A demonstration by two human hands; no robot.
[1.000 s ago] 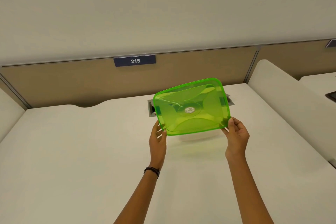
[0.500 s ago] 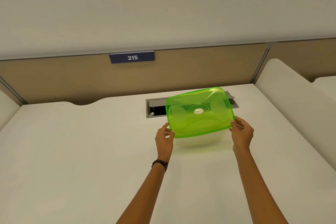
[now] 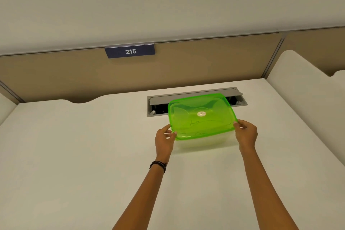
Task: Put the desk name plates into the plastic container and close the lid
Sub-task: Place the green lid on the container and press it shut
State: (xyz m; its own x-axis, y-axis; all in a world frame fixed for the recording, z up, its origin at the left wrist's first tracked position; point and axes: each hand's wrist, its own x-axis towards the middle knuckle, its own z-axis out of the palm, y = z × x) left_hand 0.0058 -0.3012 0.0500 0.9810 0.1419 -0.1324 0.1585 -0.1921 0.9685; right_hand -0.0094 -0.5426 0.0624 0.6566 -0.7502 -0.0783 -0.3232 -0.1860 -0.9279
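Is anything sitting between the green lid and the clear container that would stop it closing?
Nothing visible does. The green lid lies over the clear container, the left hand and right hand pinching its near corners. What is inside shows only faintly.

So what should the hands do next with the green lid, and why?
Probably press the green lid down at its near corners until it snaps. It already lies flat over the clear box, and the left hand and right hand each pinch a near corner, but I cannot tell that it is sealed.
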